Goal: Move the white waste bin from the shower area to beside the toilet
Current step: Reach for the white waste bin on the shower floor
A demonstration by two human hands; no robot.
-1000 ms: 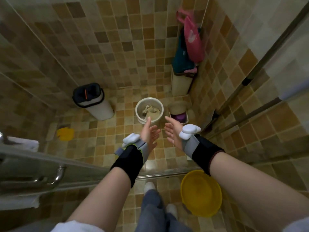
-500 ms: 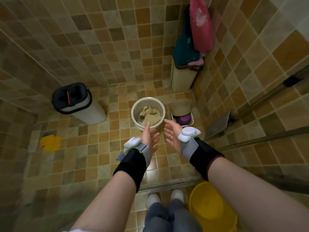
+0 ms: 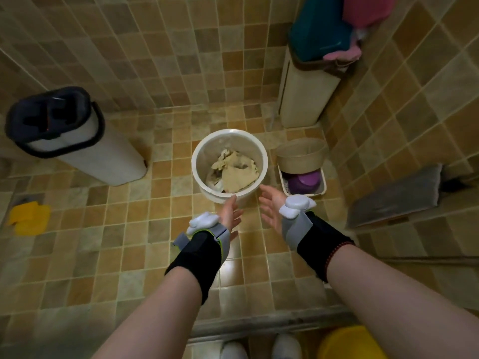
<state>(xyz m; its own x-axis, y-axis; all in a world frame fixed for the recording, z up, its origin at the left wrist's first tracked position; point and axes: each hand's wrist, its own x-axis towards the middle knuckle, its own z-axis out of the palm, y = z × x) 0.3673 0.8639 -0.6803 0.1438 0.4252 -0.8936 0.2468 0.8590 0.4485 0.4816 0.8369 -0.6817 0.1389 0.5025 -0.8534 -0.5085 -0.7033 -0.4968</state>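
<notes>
Two bare hands reach out over a tiled floor (image 3: 124, 255), and both are empty. At the far left of the frame, a small yellow thing (image 3: 29, 217) lies flat on the floor. Above it, in the upper left, stands a tall white bucket with a black top (image 3: 64, 133), and it looks tilted. The left hand (image 3: 230, 216) is in the middle of the frame with its palm turned to the right. Its fingers (image 3: 237, 224) are spread open and hold nothing. One fingertip comes right up to the near edge of the white waste bin (image 3: 204, 154), but you cannot tell if it touches. The white waste bin sits on the floor in the middle of the frame, near the back wall. It is round, it has no lid, and crumpled brown paper (image 3: 234, 171) lies inside. The right hand (image 3: 270, 207) is just right of the left one, with its palm turned to the left. Its fingers are open too, close to the bin's rim. Both wrists wear black bands with white pieces on top. Just right of the bin stands a small tan basket (image 3: 300, 156), and under it a white tray (image 3: 322, 182) holds a purple bowl (image 3: 303, 181). A yellow basin (image 3: 350, 343) shows at the bottom right.
</notes>
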